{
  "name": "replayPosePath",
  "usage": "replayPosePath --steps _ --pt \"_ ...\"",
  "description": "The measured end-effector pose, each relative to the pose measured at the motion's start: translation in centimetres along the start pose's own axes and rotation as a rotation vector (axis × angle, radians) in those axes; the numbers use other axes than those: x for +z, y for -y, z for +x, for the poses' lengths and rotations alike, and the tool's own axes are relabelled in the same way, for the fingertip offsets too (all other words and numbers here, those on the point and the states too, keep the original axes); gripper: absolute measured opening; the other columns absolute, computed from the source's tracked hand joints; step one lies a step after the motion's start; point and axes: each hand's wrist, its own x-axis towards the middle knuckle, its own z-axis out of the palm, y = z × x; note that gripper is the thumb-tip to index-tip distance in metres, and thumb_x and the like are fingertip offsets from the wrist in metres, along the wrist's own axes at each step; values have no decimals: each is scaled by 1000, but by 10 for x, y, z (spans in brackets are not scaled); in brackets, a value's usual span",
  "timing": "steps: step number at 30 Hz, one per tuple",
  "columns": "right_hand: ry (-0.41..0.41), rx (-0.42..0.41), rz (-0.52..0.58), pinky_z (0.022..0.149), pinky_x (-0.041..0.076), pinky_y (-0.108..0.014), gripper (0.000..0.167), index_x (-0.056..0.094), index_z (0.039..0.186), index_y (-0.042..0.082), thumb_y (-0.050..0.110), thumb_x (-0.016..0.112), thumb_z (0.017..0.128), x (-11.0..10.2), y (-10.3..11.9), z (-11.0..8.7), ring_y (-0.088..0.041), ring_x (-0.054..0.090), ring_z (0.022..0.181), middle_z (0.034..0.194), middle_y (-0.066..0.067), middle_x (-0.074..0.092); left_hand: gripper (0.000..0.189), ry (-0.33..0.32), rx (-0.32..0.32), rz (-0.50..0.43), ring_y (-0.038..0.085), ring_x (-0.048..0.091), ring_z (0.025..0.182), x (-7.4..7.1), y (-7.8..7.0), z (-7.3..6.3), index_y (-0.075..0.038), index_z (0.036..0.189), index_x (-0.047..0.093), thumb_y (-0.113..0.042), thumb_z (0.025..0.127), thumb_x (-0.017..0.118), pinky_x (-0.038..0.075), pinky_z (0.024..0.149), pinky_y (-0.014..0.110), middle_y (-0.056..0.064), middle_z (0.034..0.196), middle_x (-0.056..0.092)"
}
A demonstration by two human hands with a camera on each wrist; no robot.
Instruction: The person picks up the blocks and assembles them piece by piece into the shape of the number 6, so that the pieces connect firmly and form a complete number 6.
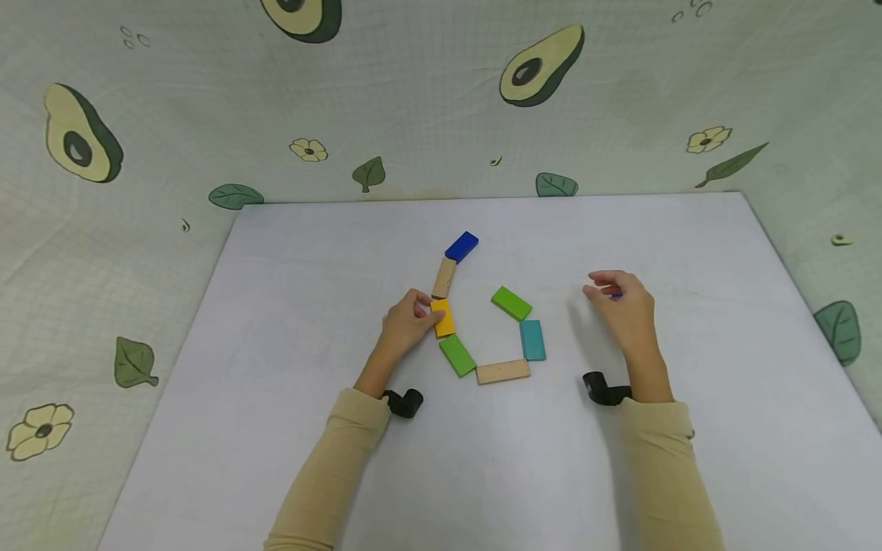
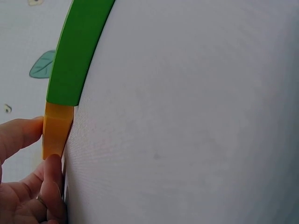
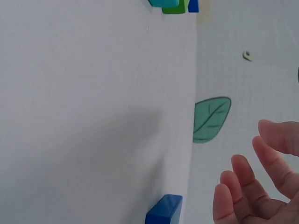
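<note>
Thumb and fingertips of my left hand (image 1: 403,324) pinch a yellow block (image 1: 446,323) that lies in a curved row on the white table. Just above it in the row come a plain wooden block (image 1: 444,278) and a dark blue block (image 1: 462,247). Below it, a green block (image 1: 458,356) touches its end, also seen large in the left wrist view. My right hand (image 1: 625,310) is raised over the table with fingers loosely bent and nothing between them. Under it lies another blue block (image 3: 164,210), mostly hidden in the head view.
The row curves on through a wooden block (image 1: 503,372), a teal block (image 1: 533,340) and a second green block (image 1: 511,304). The white table (image 1: 310,291) backs onto a cloth (image 1: 441,92) printed with avocados and leaves. Black wrist-worn devices (image 1: 405,403) sit at both wrists.
</note>
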Motion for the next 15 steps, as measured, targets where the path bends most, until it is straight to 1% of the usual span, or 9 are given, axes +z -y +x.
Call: replayPosePath --steps 2,5,10,15 --pt "-19 20 -9 78 39 -20 34 60 115 2 26 57 91 -5 -3 1 -13 48 92 113 -14 56 34 0 0 0 20 49 70 0 0 0 -10 109 54 -32 86 65 30 65 27 6 81 57" --pt "-34 52 -11 75 37 -17 36 60 116 2 28 57 91 -10 -8 2 -11 47 91 113 -11 54 34 0 -1 -1 20 49 70 0 0 0 -10 109 54 -32 86 65 30 66 27 7 81 57" --pt "-53 117 -23 76 36 -18 40 59 118 2 31 58 90 -16 -18 3 -18 47 100 115 -9 50 35 2 -5 3 21 50 71 0 0 0 -10 110 54 -32 86 65 28 68 28 7 82 58" --pt "-58 191 -31 77 36 -24 41 57 122 4 32 56 91 -21 -25 3 -21 45 106 122 -12 48 35 0 -8 4 21 50 72 1 0 0 -10 110 54 -33 86 65 28 69 29 7 82 57"
